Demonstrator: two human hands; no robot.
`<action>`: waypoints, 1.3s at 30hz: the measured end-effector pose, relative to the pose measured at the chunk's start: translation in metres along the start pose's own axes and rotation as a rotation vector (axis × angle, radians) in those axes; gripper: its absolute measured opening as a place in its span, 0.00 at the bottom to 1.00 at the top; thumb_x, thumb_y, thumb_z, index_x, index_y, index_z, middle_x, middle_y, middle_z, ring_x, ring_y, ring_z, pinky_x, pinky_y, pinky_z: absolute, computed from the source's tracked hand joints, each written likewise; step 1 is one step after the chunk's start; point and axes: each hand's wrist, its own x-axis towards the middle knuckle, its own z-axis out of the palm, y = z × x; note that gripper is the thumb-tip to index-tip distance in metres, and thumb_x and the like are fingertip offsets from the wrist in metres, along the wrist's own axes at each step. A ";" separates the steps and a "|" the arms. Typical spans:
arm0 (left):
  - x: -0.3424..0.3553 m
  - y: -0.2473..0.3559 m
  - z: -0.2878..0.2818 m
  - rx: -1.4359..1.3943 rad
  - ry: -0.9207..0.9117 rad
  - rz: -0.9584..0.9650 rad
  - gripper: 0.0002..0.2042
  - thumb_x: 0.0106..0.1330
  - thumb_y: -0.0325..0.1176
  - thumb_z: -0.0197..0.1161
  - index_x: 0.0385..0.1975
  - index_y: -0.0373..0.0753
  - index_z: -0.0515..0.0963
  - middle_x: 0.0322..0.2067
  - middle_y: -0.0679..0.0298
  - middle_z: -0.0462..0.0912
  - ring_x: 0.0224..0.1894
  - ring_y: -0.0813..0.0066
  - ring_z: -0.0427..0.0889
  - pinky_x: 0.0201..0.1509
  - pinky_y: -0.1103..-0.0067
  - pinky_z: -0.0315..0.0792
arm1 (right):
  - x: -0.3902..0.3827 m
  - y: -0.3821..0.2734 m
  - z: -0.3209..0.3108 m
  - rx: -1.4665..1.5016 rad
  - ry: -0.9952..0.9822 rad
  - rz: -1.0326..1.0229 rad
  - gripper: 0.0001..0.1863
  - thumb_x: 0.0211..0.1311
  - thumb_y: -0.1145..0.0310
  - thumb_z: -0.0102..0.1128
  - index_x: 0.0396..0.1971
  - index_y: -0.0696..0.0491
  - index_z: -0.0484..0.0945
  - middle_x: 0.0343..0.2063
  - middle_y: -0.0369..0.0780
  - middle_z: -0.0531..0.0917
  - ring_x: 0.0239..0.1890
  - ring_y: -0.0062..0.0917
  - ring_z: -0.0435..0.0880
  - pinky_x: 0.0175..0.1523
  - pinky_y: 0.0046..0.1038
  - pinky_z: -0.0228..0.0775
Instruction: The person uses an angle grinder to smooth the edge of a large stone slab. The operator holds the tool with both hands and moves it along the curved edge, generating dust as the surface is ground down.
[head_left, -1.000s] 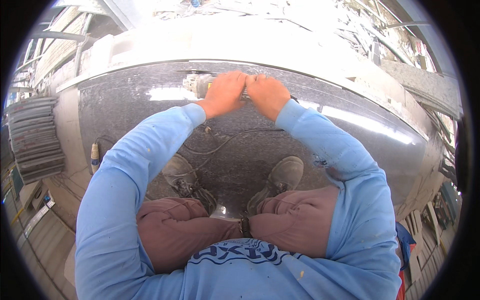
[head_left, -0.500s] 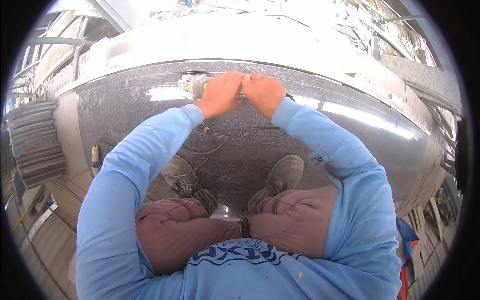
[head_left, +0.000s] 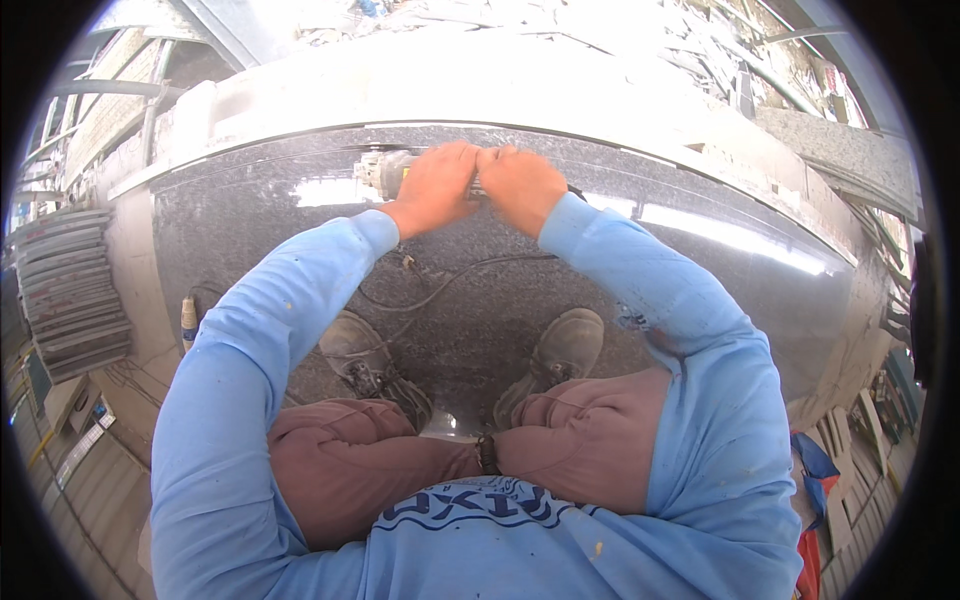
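Both my hands are closed around an angle grinder [head_left: 378, 175] that lies on its side over the far part of a dark, polished stone slab [head_left: 250, 225]. My left hand [head_left: 437, 187] wraps the body just behind the metal gear head. Right beside it, my right hand [head_left: 522, 187] grips the rear end, thumbs close together. The grinder's head points left, and its disc shows only as a thin edge near the slab's far side. A power cable [head_left: 440, 285] curves over the slab between my arms.
My shoes [head_left: 568, 345] stand on the same slab. A cable connector [head_left: 189, 318] lies at its left. Stacked grey strips [head_left: 75, 290] stand further left. A pale, overexposed ledge runs past the far edge, with broken stone pieces [head_left: 690, 60] beyond. A blue and red cloth [head_left: 818, 475] is at the right.
My hands and the grinder have shifted very slightly left along the far edge. Both grips stay the same, and the view has moved a little too.
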 end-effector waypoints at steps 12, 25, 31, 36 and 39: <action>0.002 0.000 0.011 0.004 0.030 0.021 0.27 0.48 0.33 0.77 0.49 0.38 0.73 0.44 0.57 0.78 0.50 0.56 0.79 0.55 0.64 0.73 | -0.003 0.001 0.004 -0.016 -0.029 0.026 0.19 0.58 0.76 0.64 0.49 0.62 0.74 0.44 0.49 0.84 0.46 0.37 0.86 0.49 0.34 0.82; 0.000 -0.008 0.002 0.024 -0.037 -0.041 0.26 0.48 0.33 0.77 0.47 0.39 0.73 0.44 0.57 0.79 0.52 0.57 0.78 0.58 0.65 0.72 | 0.013 -0.001 0.015 0.102 -0.016 0.032 0.19 0.59 0.75 0.64 0.50 0.62 0.74 0.45 0.50 0.84 0.47 0.39 0.86 0.50 0.34 0.82; 0.007 0.012 0.006 0.037 -0.017 0.003 0.26 0.48 0.33 0.77 0.47 0.38 0.73 0.44 0.58 0.79 0.51 0.57 0.79 0.56 0.65 0.73 | -0.011 0.008 -0.001 -0.003 -0.022 0.027 0.19 0.59 0.75 0.64 0.50 0.63 0.74 0.44 0.50 0.84 0.47 0.39 0.86 0.50 0.33 0.82; 0.010 0.018 0.007 0.022 -0.033 -0.023 0.26 0.48 0.33 0.77 0.47 0.38 0.73 0.44 0.57 0.78 0.51 0.57 0.79 0.56 0.65 0.73 | -0.012 0.008 0.001 -0.021 -0.042 0.081 0.20 0.58 0.75 0.65 0.50 0.62 0.74 0.43 0.49 0.84 0.46 0.37 0.86 0.49 0.33 0.81; 0.008 0.014 0.007 0.007 -0.026 -0.022 0.26 0.48 0.32 0.77 0.47 0.38 0.73 0.44 0.57 0.78 0.51 0.57 0.79 0.56 0.66 0.73 | -0.010 0.007 0.003 -0.009 -0.017 0.036 0.19 0.58 0.74 0.65 0.49 0.61 0.74 0.43 0.48 0.84 0.46 0.37 0.86 0.49 0.33 0.81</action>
